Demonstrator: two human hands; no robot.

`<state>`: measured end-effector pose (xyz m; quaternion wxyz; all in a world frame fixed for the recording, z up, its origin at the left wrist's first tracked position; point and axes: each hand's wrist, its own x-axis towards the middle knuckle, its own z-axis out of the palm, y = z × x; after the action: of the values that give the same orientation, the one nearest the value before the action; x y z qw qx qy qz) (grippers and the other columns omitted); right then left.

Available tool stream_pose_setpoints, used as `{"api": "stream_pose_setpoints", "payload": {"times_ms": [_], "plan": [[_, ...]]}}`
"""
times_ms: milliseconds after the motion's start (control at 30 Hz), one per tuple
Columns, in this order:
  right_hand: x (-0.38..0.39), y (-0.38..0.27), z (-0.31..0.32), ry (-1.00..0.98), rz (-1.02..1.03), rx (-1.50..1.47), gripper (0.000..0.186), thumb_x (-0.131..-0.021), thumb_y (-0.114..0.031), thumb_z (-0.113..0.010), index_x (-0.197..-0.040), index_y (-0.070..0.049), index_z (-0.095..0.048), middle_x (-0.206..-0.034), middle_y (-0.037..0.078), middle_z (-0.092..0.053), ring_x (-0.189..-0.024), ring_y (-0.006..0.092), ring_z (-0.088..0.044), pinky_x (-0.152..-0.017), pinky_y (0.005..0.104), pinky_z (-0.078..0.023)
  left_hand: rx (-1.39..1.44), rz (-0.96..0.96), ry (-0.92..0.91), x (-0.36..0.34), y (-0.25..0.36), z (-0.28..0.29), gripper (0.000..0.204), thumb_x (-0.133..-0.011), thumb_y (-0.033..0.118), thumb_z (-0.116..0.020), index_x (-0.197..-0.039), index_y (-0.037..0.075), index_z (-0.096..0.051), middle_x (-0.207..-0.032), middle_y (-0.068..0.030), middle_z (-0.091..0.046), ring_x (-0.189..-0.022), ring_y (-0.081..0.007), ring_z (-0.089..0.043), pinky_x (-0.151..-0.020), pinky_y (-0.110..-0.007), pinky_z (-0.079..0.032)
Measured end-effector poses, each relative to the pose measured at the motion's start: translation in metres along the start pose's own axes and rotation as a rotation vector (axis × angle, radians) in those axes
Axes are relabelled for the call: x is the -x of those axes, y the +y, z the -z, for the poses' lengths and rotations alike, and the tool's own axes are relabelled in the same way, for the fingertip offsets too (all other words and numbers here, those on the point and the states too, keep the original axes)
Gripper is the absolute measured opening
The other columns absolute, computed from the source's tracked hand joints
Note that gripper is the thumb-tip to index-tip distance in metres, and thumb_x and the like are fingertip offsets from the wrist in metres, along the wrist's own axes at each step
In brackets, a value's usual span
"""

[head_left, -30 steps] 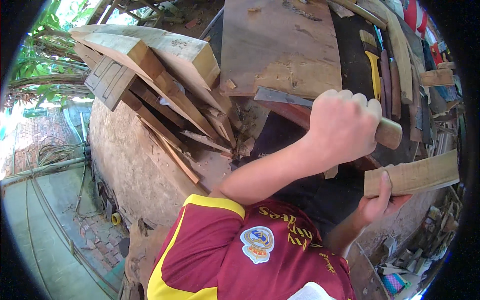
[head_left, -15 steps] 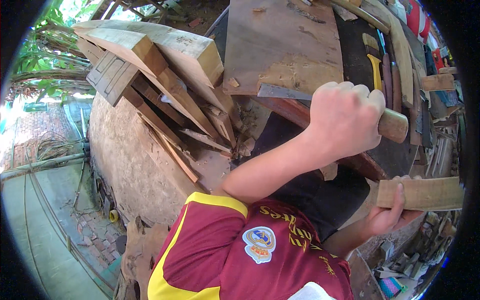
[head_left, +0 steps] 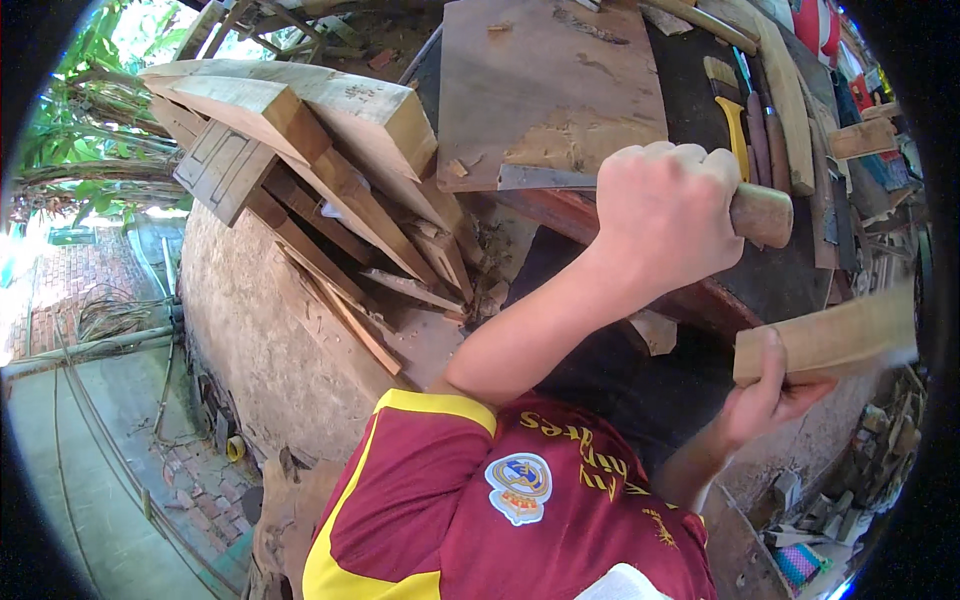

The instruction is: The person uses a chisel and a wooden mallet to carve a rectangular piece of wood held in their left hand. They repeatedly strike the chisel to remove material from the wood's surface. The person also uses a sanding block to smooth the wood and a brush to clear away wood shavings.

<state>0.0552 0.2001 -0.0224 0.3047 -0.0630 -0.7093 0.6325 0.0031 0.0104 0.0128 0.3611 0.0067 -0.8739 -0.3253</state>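
My left hand (head_left: 668,205) is wrapped round the thick round wooden handle of a long flat-bladed knife (head_left: 545,178). Its grey blade points left along the front edge of a brown board (head_left: 550,90), partly hidden by my fist. Lower to the right, my right hand (head_left: 765,400) grips a flat, pale wooden block (head_left: 820,340), the thumb lying against its face. The block tilts up toward its far right end, which is blurred. Between the knife handle and the block there is a gap.
Long wooden beams (head_left: 370,120) lean in a stack on the left. Beyond my left fist, a yellow-handled brush (head_left: 730,110) and wooden-handled tools (head_left: 770,140) lie on the dark bench top. Offcuts (head_left: 830,510) are heaped at lower right.
The wooden block has risen and come left in my right hand, and its far end now tips upward. My left hand keeps its hold on the knife, with little movement beyond a slight view shift.
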Motion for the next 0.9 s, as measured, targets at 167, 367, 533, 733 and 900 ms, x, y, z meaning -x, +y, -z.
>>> {"api": "stream_pose_setpoints", "payload": {"times_ms": [167, 367, 533, 733, 900], "plan": [[0.011, 0.026, 0.017, -0.425, 0.340, 0.421, 0.083, -0.073, -0.004, -0.077, -0.139, 0.008, -0.029, -0.136, 0.024, -0.042, -0.126, 0.0326, -0.043, -0.105, 0.0427, -0.035, -0.067, 0.009, 0.028, -0.005, -0.011, 0.004, 0.020, -0.051, 0.018, -0.069, -0.061, 0.011, -0.054, -0.059, -0.0086, -0.057, -0.060, -0.0300, -0.061, -0.050, -0.041, -0.045], [-0.005, -0.011, -0.010, 0.056, 0.016, -0.102, 0.078, -0.073, 0.001, -0.073, -0.139, 0.000, -0.030, -0.128, 0.021, -0.049, -0.114, 0.0319, -0.052, -0.097, 0.0454, -0.044, -0.045, 0.006, 0.080, -0.005, -0.014, 0.010, 0.019, -0.052, 0.018, -0.069, -0.060, 0.010, -0.053, -0.059, -0.0088, -0.057, -0.060, -0.0298, -0.061, -0.050, -0.041, -0.046], [-0.004, 0.004, -0.001, 0.008, 0.087, -0.065, 0.082, -0.072, 0.006, -0.069, -0.141, -0.003, -0.027, -0.127, 0.020, -0.050, -0.112, 0.0309, -0.054, -0.095, 0.0451, -0.047, -0.033, -0.003, 0.011, 0.002, -0.009, 0.006, 0.022, -0.050, 0.018, -0.070, -0.060, 0.010, -0.053, -0.059, -0.0085, -0.057, -0.060, -0.0299, -0.061, -0.051, -0.040, -0.046], [-0.001, 0.007, 0.005, -0.029, 0.031, -0.127, 0.081, -0.072, 0.006, -0.068, -0.141, -0.003, -0.028, -0.129, 0.020, -0.050, -0.113, 0.0312, -0.053, -0.095, 0.0455, -0.046, 0.073, -0.060, 0.032, 0.008, 0.001, 0.001, 0.025, -0.047, 0.017, -0.071, -0.061, 0.010, -0.051, -0.058, -0.0077, -0.055, -0.057, -0.0296, -0.059, -0.050, -0.040, -0.045], [-0.012, 0.003, 0.014, -0.079, 0.086, -0.139, 0.074, -0.072, 0.009, -0.066, -0.137, -0.003, -0.031, -0.127, 0.021, -0.051, -0.110, 0.0312, -0.055, -0.089, 0.0436, -0.051, 0.070, -0.050, 0.109, 0.005, -0.001, 0.005, 0.025, -0.047, 0.017, -0.070, -0.061, 0.011, -0.050, -0.057, -0.0075, -0.053, -0.056, -0.0296, -0.058, -0.049, -0.040, -0.044]]}}
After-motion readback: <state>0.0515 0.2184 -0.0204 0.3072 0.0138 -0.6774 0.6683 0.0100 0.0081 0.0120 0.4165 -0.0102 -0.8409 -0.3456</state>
